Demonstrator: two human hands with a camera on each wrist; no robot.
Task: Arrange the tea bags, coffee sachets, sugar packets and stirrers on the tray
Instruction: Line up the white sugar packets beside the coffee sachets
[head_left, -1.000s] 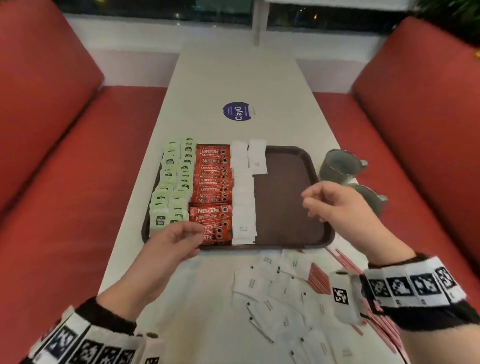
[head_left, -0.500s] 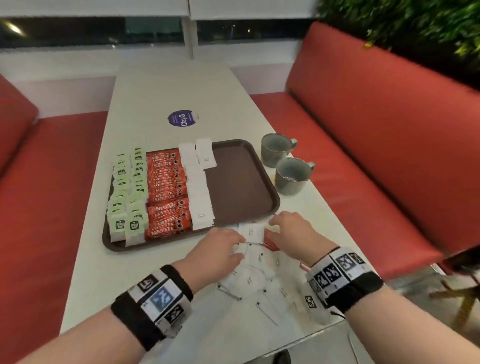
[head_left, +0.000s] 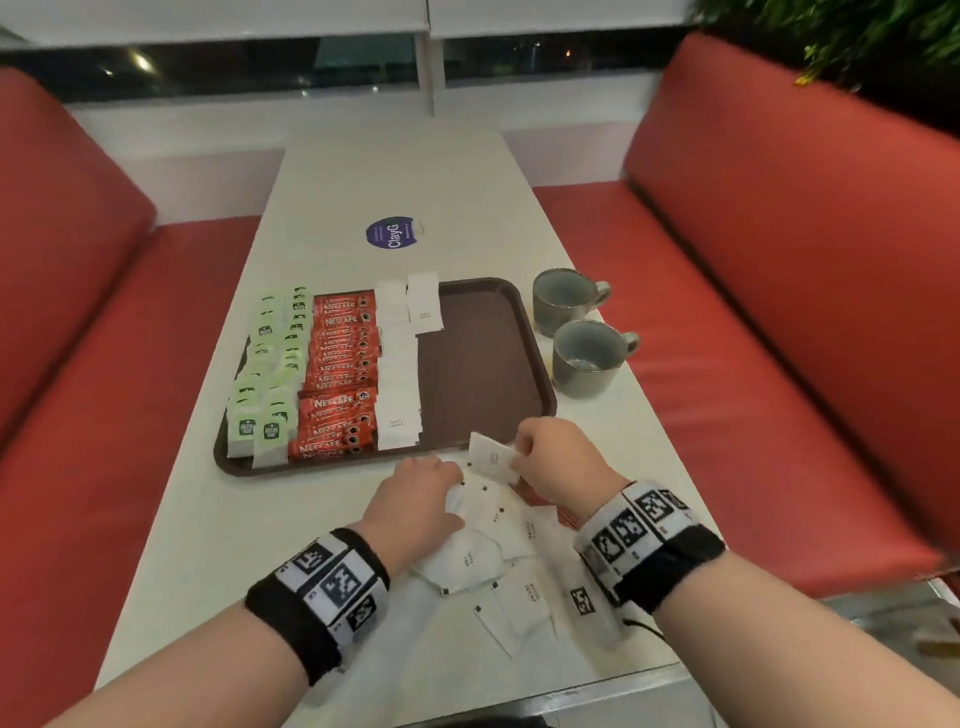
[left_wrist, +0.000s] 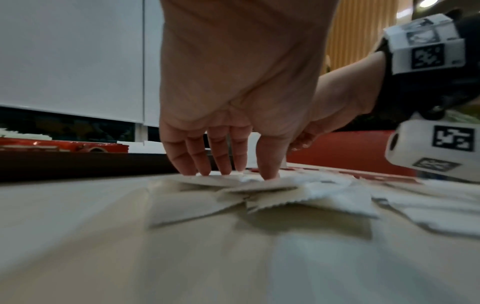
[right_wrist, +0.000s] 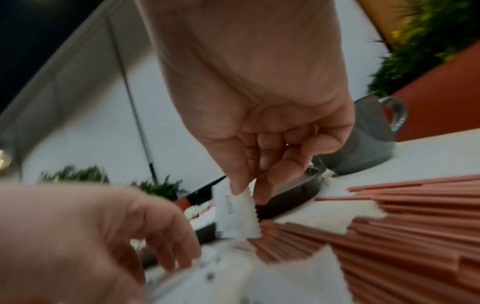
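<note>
The sugar packet (head_left: 491, 457) in play hangs just off the near rim of the tray (head_left: 483, 358), pinched at its top edge by the right hand (head_left: 558, 462), whose thumb and forefinger are clamped on it while the other fingers curl in behind. Its long axis runs roughly up and away, so it hangs nearly on end over the heap of loose sugar packets (head_left: 498, 551) on the surface (head_left: 208, 545). From that grip the open brown half of the tray lies straight ahead and a little left, beside the white sugar column (head_left: 397, 374) already laid next to the Nescafe sachets (head_left: 337, 374) and green tea bags (head_left: 270, 374). I'd judge the right hand the nearer one for the drop. The left hand (head_left: 421, 499) presses straight fingers flat on the heap, holding nothing. Red stirrers (right_wrist: 389, 218) fan out under the pile, to its right, not yet on the tray. Two grey cups (head_left: 576, 332) stand just beyond the tray's right edge.
</note>
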